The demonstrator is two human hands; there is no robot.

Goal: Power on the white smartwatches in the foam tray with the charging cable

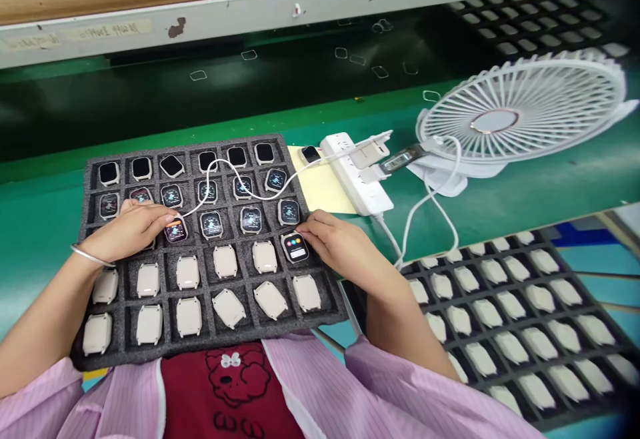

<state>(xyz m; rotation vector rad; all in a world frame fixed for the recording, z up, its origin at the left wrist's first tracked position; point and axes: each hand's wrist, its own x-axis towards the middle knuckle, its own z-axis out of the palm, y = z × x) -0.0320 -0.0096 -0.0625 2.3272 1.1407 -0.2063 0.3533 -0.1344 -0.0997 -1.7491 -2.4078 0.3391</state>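
A dark foam tray (165,355) holds several smartwatch bodies without straps, some screen up and others with their pale backs up. My left hand (131,229) is closed at the end of a white charging cable (265,197), its fingertips at the top edge of a smartwatch (176,229) with a lit screen. Whether the cable's tip touches that watch is hidden by the fingers. At the tray's right side, my right hand (343,245) pinches the edge of another smartwatch (295,247), whose screen shows coloured icons.
A white power strip (357,175) with a plugged-in charger (370,152) stands right of the tray, beside yellow paper (325,189) and a single watch (310,153). Behind it is a white fan (525,112). A second filled tray (505,322) lies at lower right.
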